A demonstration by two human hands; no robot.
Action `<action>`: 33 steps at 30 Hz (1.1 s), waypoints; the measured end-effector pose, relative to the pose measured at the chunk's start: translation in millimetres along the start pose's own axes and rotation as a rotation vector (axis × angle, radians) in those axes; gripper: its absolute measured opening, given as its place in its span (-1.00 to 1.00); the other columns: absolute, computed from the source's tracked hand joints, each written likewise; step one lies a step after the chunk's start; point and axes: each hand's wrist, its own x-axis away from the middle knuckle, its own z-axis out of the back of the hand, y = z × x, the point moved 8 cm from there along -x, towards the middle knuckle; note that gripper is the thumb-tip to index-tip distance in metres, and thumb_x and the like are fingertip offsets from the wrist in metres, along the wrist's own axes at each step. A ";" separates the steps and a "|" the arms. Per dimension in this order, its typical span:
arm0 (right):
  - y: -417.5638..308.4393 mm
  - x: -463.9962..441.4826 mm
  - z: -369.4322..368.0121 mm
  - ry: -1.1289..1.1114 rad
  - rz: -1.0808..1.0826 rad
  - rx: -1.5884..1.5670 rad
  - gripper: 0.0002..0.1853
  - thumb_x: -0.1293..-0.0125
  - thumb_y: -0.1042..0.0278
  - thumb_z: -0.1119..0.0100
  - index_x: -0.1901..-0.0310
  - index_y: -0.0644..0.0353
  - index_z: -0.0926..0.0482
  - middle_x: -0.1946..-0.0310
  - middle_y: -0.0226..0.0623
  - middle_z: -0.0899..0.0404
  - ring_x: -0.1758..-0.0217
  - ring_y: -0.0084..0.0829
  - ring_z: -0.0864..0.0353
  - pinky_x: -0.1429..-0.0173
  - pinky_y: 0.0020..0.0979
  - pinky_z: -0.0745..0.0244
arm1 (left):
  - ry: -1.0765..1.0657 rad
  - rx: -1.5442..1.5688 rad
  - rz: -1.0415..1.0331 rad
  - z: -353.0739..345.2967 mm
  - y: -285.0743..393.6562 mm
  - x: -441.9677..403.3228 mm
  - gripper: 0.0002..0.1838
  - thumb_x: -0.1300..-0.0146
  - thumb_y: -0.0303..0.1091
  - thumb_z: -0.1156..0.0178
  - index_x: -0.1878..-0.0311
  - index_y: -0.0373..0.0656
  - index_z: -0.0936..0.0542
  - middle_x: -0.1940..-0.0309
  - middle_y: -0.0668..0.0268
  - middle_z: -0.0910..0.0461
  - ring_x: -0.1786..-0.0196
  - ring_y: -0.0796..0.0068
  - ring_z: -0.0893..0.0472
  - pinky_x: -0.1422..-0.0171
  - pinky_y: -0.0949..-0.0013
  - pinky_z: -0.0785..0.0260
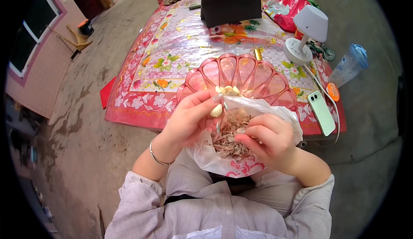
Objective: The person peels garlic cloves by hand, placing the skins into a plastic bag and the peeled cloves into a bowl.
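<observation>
Grey concrete floor spreads around a tabletop dressed in a glossy red-and-white cover printed with flowers and fruit. Seated at its near edge, the person has the left hand closed around a pale, peeled garlic clove, gripping it with thumb and fingers. Lower and across from it, the right hand has curled fingers with the thumb brought in; I cannot tell whether anything is pinched there.

Between and below both hands, a thin white plastic bag gapes open over the lap, filled with dry, papery brown garlic skins. Pink printing marks its near side, but the folds make it unreadable to me. Just beyond the left hand sits a translucent pink bowl with scalloped, petal-like sides, more whitish cloves lying in it.

Out to the right of the right hand lies a mint-green phone, with no brand I can read. Near it are a round orange object, its pale markings too small to read, and a clear tumbler with a blue lid. Farther beyond that hand stands a white table lamp, near a crumpled red-and-white bag whose printing I cannot decipher.
</observation>
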 end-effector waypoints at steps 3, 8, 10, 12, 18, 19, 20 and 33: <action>0.2 2.0 -7.5 -0.053 0.007 0.001 -0.90 0.09 0.47 -0.19 0.49 0.20 -0.46 0.55 -0.31 -0.44 0.54 -0.34 -0.46 0.48 -0.41 -0.38 | -0.019 -0.026 -0.090 -6.3 22.4 -1.1 -0.83 -0.23 -0.31 0.00 0.21 -0.20 -0.43 0.50 0.40 -0.47 0.56 0.71 -0.43 0.51 0.69 -0.30; 3.6 10.8 -19.0 -0.246 -0.034 0.010 -0.70 0.09 0.52 -0.04 0.22 0.23 -0.43 0.56 -0.28 -0.44 0.52 -0.32 -0.48 0.46 -0.38 -0.39 | 0.044 -0.381 -0.371 -14.9 80.8 0.3 -0.86 -0.03 -0.52 -0.19 0.34 -0.26 -0.45 0.47 0.35 -0.51 0.47 0.69 -0.47 0.38 0.66 -0.34; -0.3 7.8 -17.8 -0.289 -0.065 0.038 -0.59 0.10 0.52 -0.01 0.09 0.23 -0.40 0.57 -0.28 -0.45 0.52 -0.32 -0.49 0.46 -0.36 -0.39 | 0.085 -0.626 -0.439 -11.1 94.3 -12.2 -0.86 -0.02 -0.52 -0.20 0.36 -0.27 -0.45 0.47 0.34 -0.51 0.46 0.68 -0.48 0.35 0.63 -0.35; 1.6 4.7 -21.0 -0.402 -0.188 0.065 -0.50 0.02 0.56 -0.13 -0.04 0.20 -0.34 0.52 -0.24 -0.53 0.52 -0.28 -0.53 0.45 -0.37 -0.41 | 0.130 -0.971 -0.538 -1.1 101.5 -27.5 -0.83 0.02 -0.48 -0.22 0.37 -0.30 -0.45 0.48 0.33 -0.52 0.44 0.60 -0.51 0.30 0.55 -0.39; 40.0 7.2 -23.3 -0.523 -0.628 0.307 -0.56 -0.06 0.40 -0.12 -0.03 0.18 -0.36 0.63 -0.21 -0.49 0.60 -0.22 -0.48 0.51 -0.30 -0.34 | -0.060 -1.438 -0.586 -11.6 92.1 -52.7 -0.86 0.02 -0.50 -0.19 0.35 -0.26 -0.47 0.46 0.28 -0.51 0.37 0.53 -0.54 0.25 0.51 -0.42; 42.7 9.2 -23.1 -0.525 -0.622 0.315 -0.56 -0.06 0.40 -0.12 -0.03 0.18 -0.36 0.63 -0.21 -0.49 0.60 -0.22 -0.48 0.51 -0.30 -0.34 | -0.115 -1.471 -0.598 -15.4 88.2 -55.0 -0.85 0.03 -0.51 -0.18 0.35 -0.26 -0.47 0.46 0.26 -0.51 0.37 0.48 -0.54 0.26 0.48 -0.42; 32.4 4.3 -23.5 -0.522 -0.394 0.361 -0.71 -0.09 0.34 -0.09 0.13 0.18 -0.41 0.69 -0.25 -0.44 0.65 -0.26 -0.46 0.59 -0.31 -0.32 | -0.157 -1.475 -0.655 -17.9 86.1 -56.4 -0.85 0.04 -0.51 -0.17 0.35 -0.26 -0.47 0.46 0.22 -0.51 0.37 0.43 -0.54 0.29 0.44 -0.41; -13.6 18.8 -23.7 -0.632 -0.110 0.377 -0.75 -0.06 0.17 -0.12 0.64 0.12 -0.47 0.74 -0.39 -0.35 0.63 -0.41 -0.44 0.64 -0.42 -0.33 | -0.325 -1.846 -0.615 -24.5 40.1 -86.8 -0.82 0.04 -0.42 -0.14 0.30 -0.16 -0.46 0.39 0.25 -0.45 0.32 0.21 -0.50 0.29 0.27 -0.37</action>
